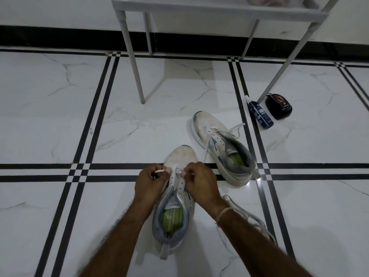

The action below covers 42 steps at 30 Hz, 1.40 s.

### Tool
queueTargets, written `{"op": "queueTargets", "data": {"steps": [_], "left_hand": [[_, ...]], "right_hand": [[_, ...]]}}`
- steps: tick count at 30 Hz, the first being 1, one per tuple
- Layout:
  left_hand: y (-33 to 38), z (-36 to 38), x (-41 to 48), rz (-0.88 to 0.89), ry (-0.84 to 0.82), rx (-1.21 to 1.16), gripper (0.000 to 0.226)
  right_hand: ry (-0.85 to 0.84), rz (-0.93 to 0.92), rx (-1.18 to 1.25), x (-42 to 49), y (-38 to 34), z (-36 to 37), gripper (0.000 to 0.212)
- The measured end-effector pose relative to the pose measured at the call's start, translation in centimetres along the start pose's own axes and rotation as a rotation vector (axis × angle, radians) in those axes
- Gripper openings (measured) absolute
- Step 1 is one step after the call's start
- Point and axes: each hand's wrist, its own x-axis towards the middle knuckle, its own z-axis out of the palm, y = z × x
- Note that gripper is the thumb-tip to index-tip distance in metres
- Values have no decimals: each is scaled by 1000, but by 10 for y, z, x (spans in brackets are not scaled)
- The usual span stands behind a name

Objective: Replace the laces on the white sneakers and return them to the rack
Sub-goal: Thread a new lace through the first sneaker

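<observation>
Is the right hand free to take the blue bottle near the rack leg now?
Probably not: the right hand pinches a lace end, and the blue bottle lies beyond the far sneaker.

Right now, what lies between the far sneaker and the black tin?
In the head view, a blue spray bottle lies on the floor between the far sneaker and the black tin, beside a rack leg.

Blue spray bottle (259,112) beside black, possibly polish, tin (279,106).
</observation>
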Motion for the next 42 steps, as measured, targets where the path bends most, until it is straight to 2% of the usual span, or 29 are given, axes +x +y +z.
{"op": "queueTargets", "data": {"steps": [3, 10, 14, 18, 21, 22, 23, 24, 25, 26, 28, 30, 31, 35, 37, 38, 40, 41, 42], "left_hand": [[1, -1, -3, -12, 4, -19, 6], [-1, 2, -5, -78, 81, 136, 26], [0, -4, -7, -133, 86, 41, 28], [3, -8, -5, -40, 59, 91, 19], [11, -17, -4, -93, 31, 61, 20], [11, -22, -4, -62, 101, 204, 25], [10, -26, -5, -10, 222, 445, 33], [12, -29, -8, 70, 346, 656, 38], [16, -28, -11, 195, 411, 751, 38], [23, -24, -14, 336, 386, 733, 33], [31, -8, -13, 549, 96, 585, 26], [31, 8, -8, 601, -159, 440, 29], [28, 12, -2, 582, -188, 366, 29], [14, -3, 19, 282, -121, 116, 23], [19, -6, 13, 301, -11, 123, 15], [29, -2, 5, 353, -27, 123, 20], [59, 14, -14, 383, -246, 66, 39], [72, 22, -19, 372, -361, 82, 40], [80, 27, -21, 389, -408, 106, 37]], "right_hand": [[-18, 15, 107, 0, 2, -4, 22], [-28, 31, 239, 4, 12, -3, 17], [-41, 20, 226, 5, 7, -4, 15], [-68, 27, 184, 4, 4, -9, 14], [-102, -4, 137, 7, 3, -19, 17], [-107, -30, 92, 7, 3, -24, 19], [-110, -58, 34, 7, 4, -28, 21], [-115, -81, -34, 7, 5, -32, 24], [-114, -109, -97, 7, 7, -36, 28], [-106, -150, -137, 7, 7, -40, 31], [-101, -230, -120, 10, 5, -49, 33], [-76, -279, -93, 14, 0, -59, 31], [-49, -285, -60, 15, -2, -67, 31], [-54, -208, 252, 15, -2, -110, 34], [-38, -229, 251, 15, 1, -128, 33], [-47, -257, 204, 15, 0, -131, 32], [-113, -311, 143, 14, -8, -127, 25], [-136, -325, 127, 14, -14, -122, 23], [-140, -320, 121, 15, -18, -120, 23]]}}
